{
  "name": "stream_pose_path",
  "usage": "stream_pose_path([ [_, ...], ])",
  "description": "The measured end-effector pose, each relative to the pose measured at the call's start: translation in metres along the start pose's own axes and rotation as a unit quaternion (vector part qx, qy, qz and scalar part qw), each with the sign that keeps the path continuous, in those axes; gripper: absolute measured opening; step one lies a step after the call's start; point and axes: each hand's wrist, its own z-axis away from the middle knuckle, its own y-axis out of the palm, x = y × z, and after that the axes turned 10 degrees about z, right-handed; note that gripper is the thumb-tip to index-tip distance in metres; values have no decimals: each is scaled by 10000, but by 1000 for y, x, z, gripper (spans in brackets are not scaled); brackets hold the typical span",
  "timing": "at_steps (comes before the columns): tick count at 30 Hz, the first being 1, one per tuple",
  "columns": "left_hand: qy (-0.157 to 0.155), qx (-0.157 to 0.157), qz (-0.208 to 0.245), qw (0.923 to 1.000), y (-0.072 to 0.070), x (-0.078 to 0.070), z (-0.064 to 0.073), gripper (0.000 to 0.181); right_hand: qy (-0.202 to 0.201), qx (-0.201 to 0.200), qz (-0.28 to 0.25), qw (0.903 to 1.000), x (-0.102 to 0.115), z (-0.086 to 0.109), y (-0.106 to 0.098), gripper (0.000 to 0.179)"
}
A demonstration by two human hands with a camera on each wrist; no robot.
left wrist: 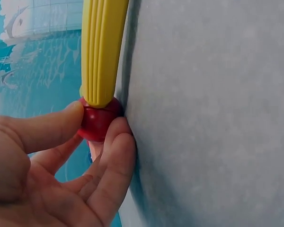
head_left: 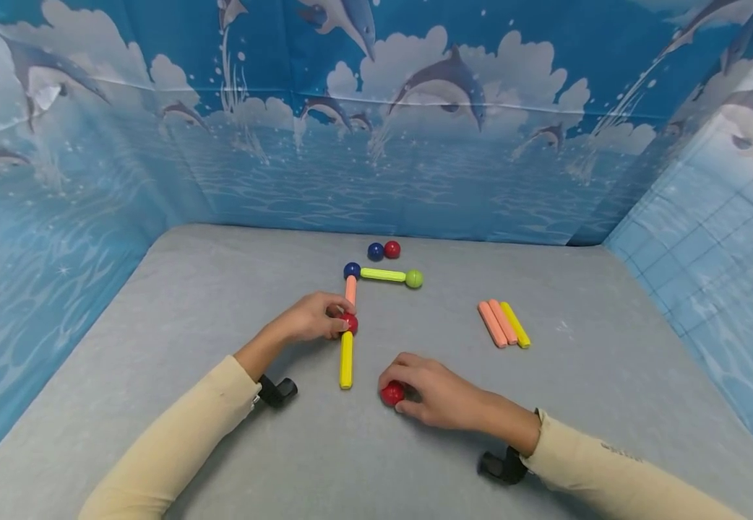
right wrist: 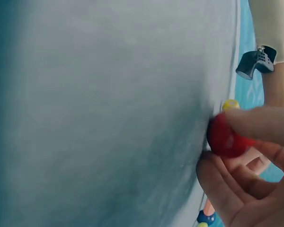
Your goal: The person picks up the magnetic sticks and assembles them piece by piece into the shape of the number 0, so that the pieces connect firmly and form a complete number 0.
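Note:
My left hand (head_left: 316, 316) pinches a red ball (left wrist: 97, 124) between thumb and fingers. From that ball a yellow stick (head_left: 347, 361) runs toward me, and a pink stick (head_left: 350, 290) leads away to a blue ball (head_left: 352, 271). A lime stick (head_left: 383, 274) joins the blue ball to a green ball (head_left: 414, 279) on its right. Lower and to the right, my right hand (head_left: 438, 392) grips another red ball (head_left: 392, 393) low over the table, a short way right of the yellow stick's free end. The right wrist view shows its thumb over this ball (right wrist: 227, 136).
Behind the joined pieces lie a loose blue ball (head_left: 376, 251) and a red ball (head_left: 392, 249), side by side. Two pink sticks (head_left: 497, 323) and a yellow stick (head_left: 515, 325) lie together at the right on the grey table (head_left: 253, 267). A dolphin-print curtain (head_left: 376, 180) hangs behind.

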Motion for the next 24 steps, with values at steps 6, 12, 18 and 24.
stream_pose_path([
  [6, -219, 107, 143, 9996, -5, 1, -3, 32, -76, 256, -659, 9975, 7, -9, 0, 36],
  [12, -272, 295, 311, 9987, -4, -1, -7, 32, -85, 308, -981, 9947, 12, -11, 7, 32],
  [18, -265, 247, 336, 9988, -6, 0, -8, 31, -372, 11, -938, 9949, 20, -21, 8, 34],
  [24, -305, 311, 465, 9980, -8, 2, -9, 31, -534, -191, -873, 9946, 21, -30, 7, 36],
])
